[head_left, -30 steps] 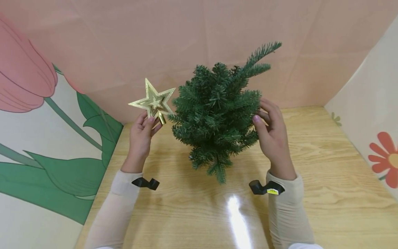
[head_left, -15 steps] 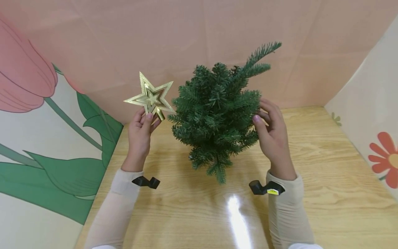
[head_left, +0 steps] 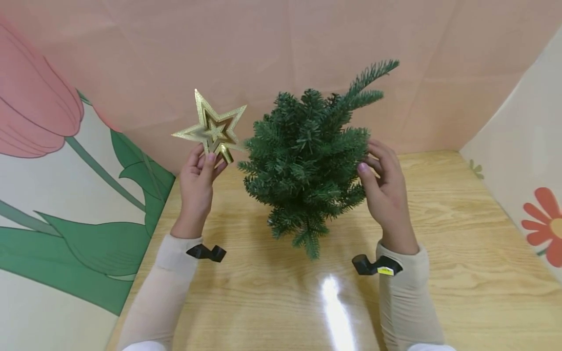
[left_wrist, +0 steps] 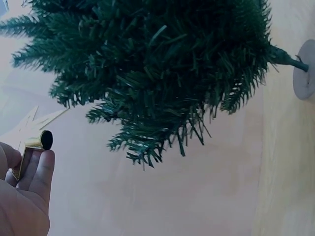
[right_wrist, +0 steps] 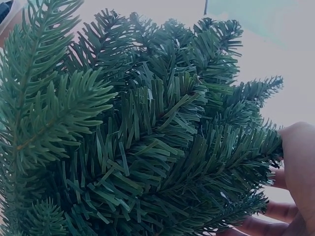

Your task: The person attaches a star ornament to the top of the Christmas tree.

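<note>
My left hand (head_left: 196, 183) pinches a gold star tree topper (head_left: 215, 130) low down, thumb in front, to the left of the tree. In the left wrist view, the dark round mouth of the topper's socket (left_wrist: 46, 140) faces the tree. A green artificial Christmas tree (head_left: 307, 161) stands in the middle of the table. At its right side my right hand (head_left: 388, 190) holds the outer branches, thumb in front and fingers partly hidden behind. The right wrist view has these branches (right_wrist: 216, 172) reaching the hand (right_wrist: 300, 172).
A wooden table (head_left: 461, 273) lies under the tree. The tree's thin trunk meets a round grey base (left_wrist: 305, 73) in the left wrist view. A pink backdrop (head_left: 210, 53) rises behind, with a tulip-printed panel (head_left: 105, 243) at left and a flower-printed panel (head_left: 522, 161) at right.
My left hand has raised the star topper and shifted it slightly left. The right hand and the tree keep their places.
</note>
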A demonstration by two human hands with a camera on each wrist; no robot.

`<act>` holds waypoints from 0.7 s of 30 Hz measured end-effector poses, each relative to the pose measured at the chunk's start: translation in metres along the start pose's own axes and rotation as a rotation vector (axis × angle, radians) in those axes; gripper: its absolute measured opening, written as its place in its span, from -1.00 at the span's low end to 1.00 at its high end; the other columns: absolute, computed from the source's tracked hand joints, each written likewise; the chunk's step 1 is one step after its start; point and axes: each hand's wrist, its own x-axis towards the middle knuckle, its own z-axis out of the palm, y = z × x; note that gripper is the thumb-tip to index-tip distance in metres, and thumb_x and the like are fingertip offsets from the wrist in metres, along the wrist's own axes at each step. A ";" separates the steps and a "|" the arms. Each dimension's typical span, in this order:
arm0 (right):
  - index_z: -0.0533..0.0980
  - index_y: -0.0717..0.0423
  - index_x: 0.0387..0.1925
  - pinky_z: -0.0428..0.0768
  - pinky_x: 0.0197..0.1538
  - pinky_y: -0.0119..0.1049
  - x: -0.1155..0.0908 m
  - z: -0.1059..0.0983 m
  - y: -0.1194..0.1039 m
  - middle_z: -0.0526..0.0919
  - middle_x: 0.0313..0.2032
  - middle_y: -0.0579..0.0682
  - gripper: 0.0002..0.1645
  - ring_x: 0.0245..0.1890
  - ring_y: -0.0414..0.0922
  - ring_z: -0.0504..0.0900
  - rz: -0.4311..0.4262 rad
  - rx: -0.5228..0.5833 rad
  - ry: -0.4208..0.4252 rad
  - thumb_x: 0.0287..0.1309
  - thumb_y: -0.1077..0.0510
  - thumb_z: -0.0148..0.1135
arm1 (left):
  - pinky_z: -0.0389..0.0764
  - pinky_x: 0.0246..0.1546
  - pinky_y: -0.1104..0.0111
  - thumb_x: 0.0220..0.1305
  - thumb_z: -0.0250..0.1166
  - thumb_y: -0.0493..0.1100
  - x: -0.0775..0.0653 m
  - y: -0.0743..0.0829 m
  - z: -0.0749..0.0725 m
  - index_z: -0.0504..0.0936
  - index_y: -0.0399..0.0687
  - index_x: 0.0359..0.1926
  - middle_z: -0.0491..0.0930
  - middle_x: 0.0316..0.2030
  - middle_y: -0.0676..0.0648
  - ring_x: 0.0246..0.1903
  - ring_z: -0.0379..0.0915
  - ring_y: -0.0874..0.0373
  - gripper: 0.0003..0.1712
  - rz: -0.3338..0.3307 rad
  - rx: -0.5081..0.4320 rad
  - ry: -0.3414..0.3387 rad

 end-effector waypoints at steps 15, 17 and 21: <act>0.33 0.07 0.36 0.50 0.09 -0.37 0.000 0.000 0.001 0.27 0.34 -0.12 -0.48 0.21 0.01 0.42 0.012 0.004 -0.006 0.41 0.26 0.03 | 0.58 0.06 0.21 0.44 0.11 -0.27 0.008 0.009 0.010 0.44 -0.32 0.23 0.58 0.07 -0.27 0.05 0.56 -0.01 -0.61 0.033 -0.018 -0.023; 0.33 0.07 0.36 0.49 0.09 -0.37 0.000 0.000 0.001 0.27 0.34 -0.12 -0.48 0.21 0.01 0.42 0.012 -0.001 -0.007 0.41 0.26 0.03 | 0.58 0.05 0.20 0.44 0.10 -0.28 0.009 0.010 0.012 0.44 -0.32 0.22 0.58 0.07 -0.27 0.05 0.56 -0.02 -0.61 0.044 -0.021 -0.024; 0.33 0.07 0.36 0.49 0.09 -0.37 -0.001 0.000 0.001 0.27 0.35 -0.12 -0.48 0.21 0.02 0.42 0.002 -0.004 -0.007 0.41 0.26 0.03 | 0.58 0.05 0.19 0.44 0.10 -0.28 0.011 0.010 0.014 0.45 -0.32 0.21 0.59 0.05 -0.28 0.04 0.57 -0.03 -0.63 0.056 -0.026 -0.022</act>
